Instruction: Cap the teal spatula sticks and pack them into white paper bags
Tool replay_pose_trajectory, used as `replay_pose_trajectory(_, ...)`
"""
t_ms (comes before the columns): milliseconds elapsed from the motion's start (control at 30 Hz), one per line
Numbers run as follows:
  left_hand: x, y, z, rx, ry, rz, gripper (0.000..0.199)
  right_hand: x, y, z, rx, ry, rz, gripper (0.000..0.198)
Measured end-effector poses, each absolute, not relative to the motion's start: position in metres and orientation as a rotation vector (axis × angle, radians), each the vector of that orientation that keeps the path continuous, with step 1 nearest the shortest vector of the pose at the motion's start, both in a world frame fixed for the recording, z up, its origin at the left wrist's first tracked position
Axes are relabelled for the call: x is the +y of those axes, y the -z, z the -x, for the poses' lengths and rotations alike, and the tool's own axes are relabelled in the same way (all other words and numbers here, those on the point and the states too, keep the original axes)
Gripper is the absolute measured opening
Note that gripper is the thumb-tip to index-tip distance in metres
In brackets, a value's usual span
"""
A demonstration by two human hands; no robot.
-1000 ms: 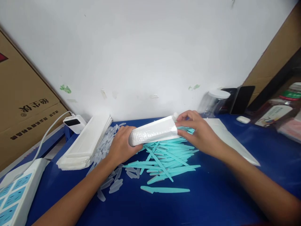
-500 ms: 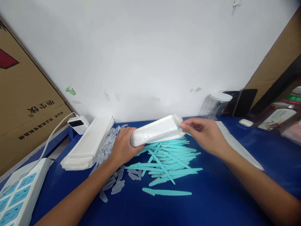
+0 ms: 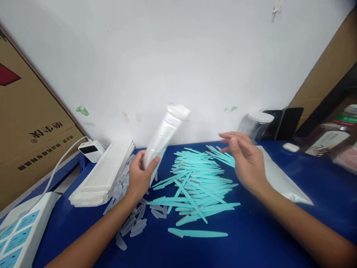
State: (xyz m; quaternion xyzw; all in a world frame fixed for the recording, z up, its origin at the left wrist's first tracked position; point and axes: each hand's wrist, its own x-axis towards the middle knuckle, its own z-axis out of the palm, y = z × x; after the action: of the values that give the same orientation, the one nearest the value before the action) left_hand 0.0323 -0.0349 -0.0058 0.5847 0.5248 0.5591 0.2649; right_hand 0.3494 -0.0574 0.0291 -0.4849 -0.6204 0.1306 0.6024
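Observation:
My left hand (image 3: 143, 175) is wrapped round the lower end of a long white plastic pouch (image 3: 161, 134), tilted up to the right and slightly blurred by motion. A faint teal tint shows through its lower side. To the right, my right hand (image 3: 248, 160) is raised with its fingers apart and holds nothing. Between the hands lies a loose pile of teal eyebrow razors (image 3: 200, 178), with one single razor (image 3: 198, 233) in front. Translucent blade covers (image 3: 136, 225) are scattered below and beside my left hand.
A stack of flat white pouches (image 3: 102, 173) lies at the left, by a small white device (image 3: 92, 150) with a cable. A power strip (image 3: 30, 230) is at front left. Another white pouch (image 3: 284, 178), a lidded jar (image 3: 256, 126), phone (image 3: 288, 123) and bottle (image 3: 331, 136) are at right.
My left hand has turned the pouch from nearly level to steeply upright and moved it left. My right hand has let go of its end and opened. More razors show behind the pile.

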Motion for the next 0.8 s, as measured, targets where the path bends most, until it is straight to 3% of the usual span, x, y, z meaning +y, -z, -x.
replay_pose_trajectory(167, -0.032, -0.003, -0.032, 1.181, -1.608, -1.099, 0.044, -0.024, -0.012, -0.394, -1.654, -0.099, 1.454, 0.041)
replay_pose_trajectory(300, -0.039, -0.011, -0.039, 1.095, -1.498, -0.971, 0.050, 0.001, 0.003, -0.436, -2.047, -0.214, 1.616, 0.047)
replay_pose_trajectory(400, -0.038, -0.008, -0.039, 1.217, -1.445, -1.184, 0.054, 0.004, 0.006, -0.447, -2.208, -0.309, 1.688, 0.057)
replay_pose_trajectory(600, -0.033, 0.002, -0.029, 1.394, -1.346, -1.746, 0.049, -0.003, 0.004, -0.440, -2.314, -0.419, 1.843, 0.041)
replay_pose_trajectory(800, -0.034, 0.000, -0.027, 1.507, -1.257, -1.934, 0.042, -0.005, 0.001, -0.444, -2.322, -0.333, 1.860, 0.040)
